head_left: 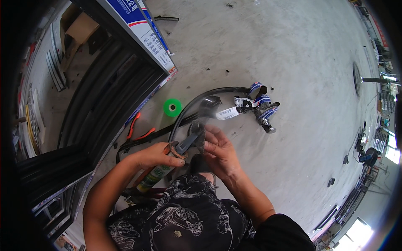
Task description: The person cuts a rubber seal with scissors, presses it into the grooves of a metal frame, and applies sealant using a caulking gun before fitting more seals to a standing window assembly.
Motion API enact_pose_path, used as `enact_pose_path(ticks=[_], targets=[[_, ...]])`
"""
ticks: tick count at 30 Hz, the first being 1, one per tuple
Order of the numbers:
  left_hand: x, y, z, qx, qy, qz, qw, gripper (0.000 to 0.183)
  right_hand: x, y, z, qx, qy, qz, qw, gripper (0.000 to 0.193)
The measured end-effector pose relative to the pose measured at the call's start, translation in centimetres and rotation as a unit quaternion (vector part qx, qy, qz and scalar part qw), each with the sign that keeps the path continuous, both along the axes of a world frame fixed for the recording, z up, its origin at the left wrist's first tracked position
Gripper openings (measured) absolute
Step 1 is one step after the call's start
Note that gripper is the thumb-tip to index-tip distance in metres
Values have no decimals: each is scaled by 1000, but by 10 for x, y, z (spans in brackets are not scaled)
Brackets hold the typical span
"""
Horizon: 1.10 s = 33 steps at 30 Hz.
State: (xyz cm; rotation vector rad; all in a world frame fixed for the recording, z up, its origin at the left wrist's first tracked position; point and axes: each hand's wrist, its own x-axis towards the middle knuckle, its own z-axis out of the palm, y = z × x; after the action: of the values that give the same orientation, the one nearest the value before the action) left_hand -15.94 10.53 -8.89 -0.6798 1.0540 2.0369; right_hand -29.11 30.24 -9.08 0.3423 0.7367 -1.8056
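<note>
My left hand (155, 157) is wrapped around the front end of a caulking gun holding a green and yellow sealant cartridge (155, 176). The grey nozzle (187, 143) points up and to the right. Between the thumb and fingers of my right hand (221, 151) is a thin dark flat piece (200, 137), held at the nozzle's tip. Whether the tip touches it I cannot tell. The gun's rear lies low, partly hidden by my arm and patterned dark clothing.
To the left stands a large black frame (113, 83) with printed film along its edges. Orange-handled pliers (135, 126), a green tape roll (172, 107) and a curved black strip (201, 93) lie on the concrete floor. Crumpled printed film (261, 106) lies farther right.
</note>
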Motion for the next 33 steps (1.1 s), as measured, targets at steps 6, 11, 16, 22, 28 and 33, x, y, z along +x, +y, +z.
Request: enact_pose_path(ticks=[6, 11, 16, 22, 28, 33], targets=[[9, 4, -15, -10, 4, 3, 1000, 49, 10, -7, -19, 17, 6, -43, 999, 44], [20, 5, -28, 34, -12, 0, 999, 46, 22, -11, -30, 40, 22, -58, 997, 39], [26, 12, -34, 59, -29, 56, 996, 48, 27, -17, -33, 57, 33, -51, 996, 38], [28, 14, -35, 104, -24, 72, 992, 54, 24, -22, -33, 62, 72, -42, 995, 38], [32, 18, -43, 137, -31, 68, 988, 57, 24, -25, -31, 82, 119, -42, 989, 39], [35, 23, -45, 195, -34, 99, 975, 58, 26, -33, -26, 92, 145, -63, 983, 40]])
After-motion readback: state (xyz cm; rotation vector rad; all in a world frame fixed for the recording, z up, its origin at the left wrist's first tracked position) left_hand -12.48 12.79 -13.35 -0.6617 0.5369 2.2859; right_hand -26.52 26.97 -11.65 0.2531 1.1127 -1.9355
